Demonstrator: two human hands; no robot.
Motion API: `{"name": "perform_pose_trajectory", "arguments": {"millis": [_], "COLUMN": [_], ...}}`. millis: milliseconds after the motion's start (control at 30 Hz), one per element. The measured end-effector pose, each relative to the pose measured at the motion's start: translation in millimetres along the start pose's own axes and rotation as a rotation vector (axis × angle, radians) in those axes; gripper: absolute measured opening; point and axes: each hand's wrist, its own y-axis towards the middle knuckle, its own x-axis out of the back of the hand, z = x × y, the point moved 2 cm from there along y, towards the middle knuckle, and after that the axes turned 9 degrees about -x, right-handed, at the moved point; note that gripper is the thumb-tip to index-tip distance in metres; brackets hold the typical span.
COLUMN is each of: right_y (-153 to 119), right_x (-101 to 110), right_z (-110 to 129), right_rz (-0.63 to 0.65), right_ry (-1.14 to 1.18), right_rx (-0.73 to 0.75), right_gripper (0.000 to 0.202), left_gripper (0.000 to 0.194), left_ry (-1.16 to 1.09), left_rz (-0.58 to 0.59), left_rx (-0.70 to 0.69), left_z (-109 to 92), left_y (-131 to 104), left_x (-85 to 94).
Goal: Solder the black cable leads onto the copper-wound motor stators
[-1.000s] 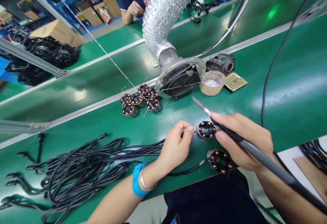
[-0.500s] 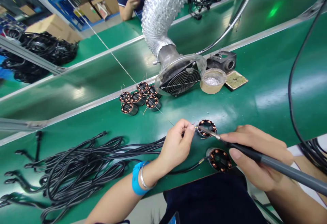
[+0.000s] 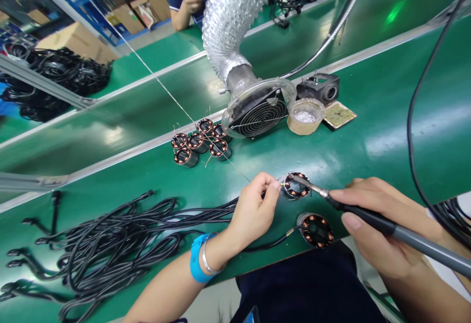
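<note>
The right hand (image 3: 390, 252) is closed around the dark handle of a soldering iron (image 3: 384, 224), thumb and forefinger gripping it near the metal shaft, which slants left so that its tip lies over the far rim of a copper-wound ring (image 3: 302, 193); whether the tip touches the winding cannot be told. That ring stands on the green bench (image 3: 382, 156), between the two hands. The left hand (image 3: 255, 207) is narrowed to a pinch, thumb against forefinger, with a thin yellow lead (image 3: 283, 184) showing at the fingertips just beside the ring; anything else inside the grip is hidden. A blue wristband (image 3: 199, 260) and a metal bangle (image 3: 208, 259) circle the left wrist. Nearer the person's body sits a second wound ring (image 3: 308, 237), joined to a black cable. To the left spreads a heap of black cables (image 3: 121, 239), some running up to the left hand. Farther back, six wound rings (image 3: 197, 145) cluster beside a round fume fan (image 3: 261, 117) on a silver duct (image 3: 233, 23), with a small pot (image 3: 304, 125) and a square pad (image 3: 339, 115) to its right. Across the bench, a co-worker's hand (image 3: 193, 0) is raised.
</note>
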Motion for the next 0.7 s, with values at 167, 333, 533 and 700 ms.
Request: {"name": "perform_pose_trajectory", "arguments": {"millis": [167,333,533,700], "right_y": [1,-3,-7,2], "right_x": [1,-1,-13,-23], "right_z": [3,-5,-20,-20], "right_rz": [-0.025,-0.051,-0.171,-0.043], "right_ry": [-0.023,-0.053,0.076,-0.063], "right_rx": [0.008,0.000,-0.024,0.022], "right_gripper": [0.032,0.034,0.047,0.032], "left_gripper": [0.029,0.029,0.030,0.027], "left_ry": [0.002,0.010,0.024,0.009], "left_rz": [0.005,0.005,0.010,0.037], "left_rx": [-0.003,-0.008,-0.008,0.002], "left_z": [0,0,0,0], "left_y": [-1,0,0,0], "left_x": [0.0,0.1,0.5,1.5]}}
